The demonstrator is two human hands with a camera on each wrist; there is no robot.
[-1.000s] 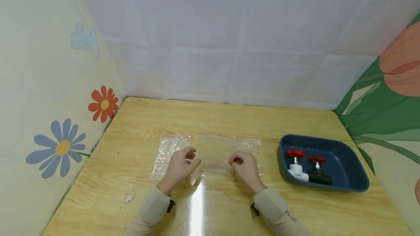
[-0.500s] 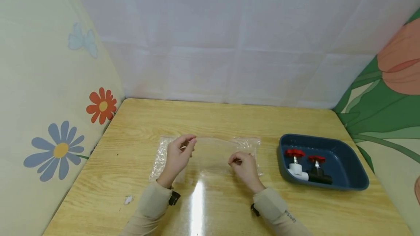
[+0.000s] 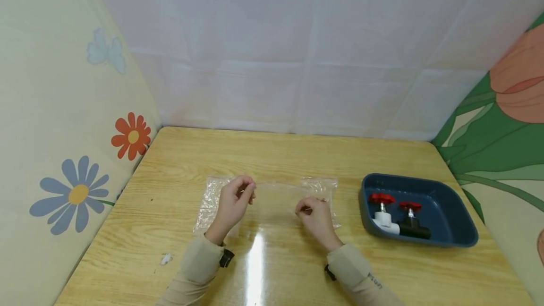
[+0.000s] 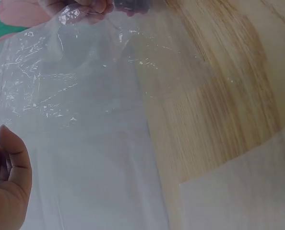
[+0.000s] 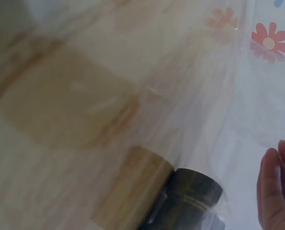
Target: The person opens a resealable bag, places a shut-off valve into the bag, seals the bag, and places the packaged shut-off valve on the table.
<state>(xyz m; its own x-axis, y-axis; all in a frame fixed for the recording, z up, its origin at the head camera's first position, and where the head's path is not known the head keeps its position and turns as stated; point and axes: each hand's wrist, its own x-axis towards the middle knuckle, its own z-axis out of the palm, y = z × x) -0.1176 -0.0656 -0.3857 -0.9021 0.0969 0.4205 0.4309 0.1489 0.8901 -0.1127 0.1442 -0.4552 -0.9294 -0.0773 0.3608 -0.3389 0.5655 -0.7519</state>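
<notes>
A clear plastic zip bag (image 3: 276,202) is stretched between both hands above the table; its thin edge is hard to make out. My left hand (image 3: 234,201) pinches the bag's left upper corner between thumb and fingers. At the bag's right side my right hand (image 3: 316,216) pinches it with curled fingers. In the left wrist view the shiny film (image 4: 56,86) spans from the left hand (image 4: 10,177) towards the right hand (image 4: 80,5). A second clear bag (image 3: 210,202) lies flat behind the left hand. Another clear bag (image 3: 325,190) lies beyond the right hand.
A dark blue basin (image 3: 452,221) stands on the right of the wooden table (image 3: 204,148). Inside it are a white valve (image 3: 386,221) and a black valve (image 3: 411,225), both with red handles. A small white scrap (image 3: 166,259) lies at the left front.
My left hand has moved up and away along the bag, and its parted fingers have come together on the upper corner. My right hand has stayed nearly still.
</notes>
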